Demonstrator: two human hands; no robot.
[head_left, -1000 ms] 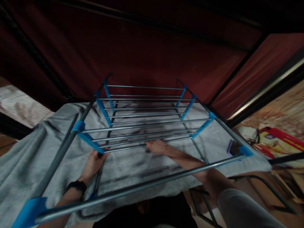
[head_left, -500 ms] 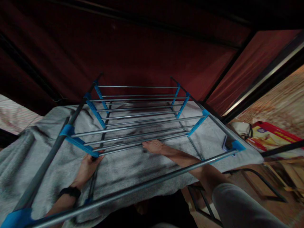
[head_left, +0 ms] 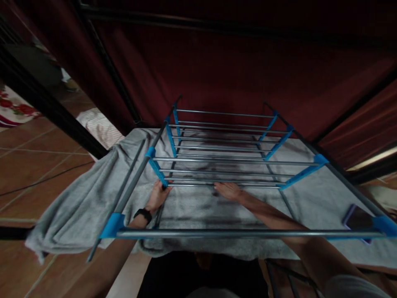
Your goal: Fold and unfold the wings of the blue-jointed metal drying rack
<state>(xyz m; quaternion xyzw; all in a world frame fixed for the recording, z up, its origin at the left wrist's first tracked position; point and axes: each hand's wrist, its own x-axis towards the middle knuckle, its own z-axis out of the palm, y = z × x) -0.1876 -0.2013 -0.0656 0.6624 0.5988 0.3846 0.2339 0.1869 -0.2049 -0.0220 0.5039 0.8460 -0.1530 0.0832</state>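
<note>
A metal drying rack with blue plastic joints stands in front of me. A grey towel lies spread over its lower tier. Both my arms reach in under the near top rail. My left hand, with a black watch on the wrist, sits at the near end of a blue bracket, fingers curled at the bar end there. My right hand lies flat on the towel, fingers stretched toward the lowest row of rods.
A phone in a purple case lies on the towel at the right, beside a blue joint. Dark red curtains hang behind the rack. Brown floor tiles show at the left, where the towel's end hangs over.
My view has swung to the left, so the floor now shows and the red items at the right are gone. Both hands keep their places on the towel and the bracket.
</note>
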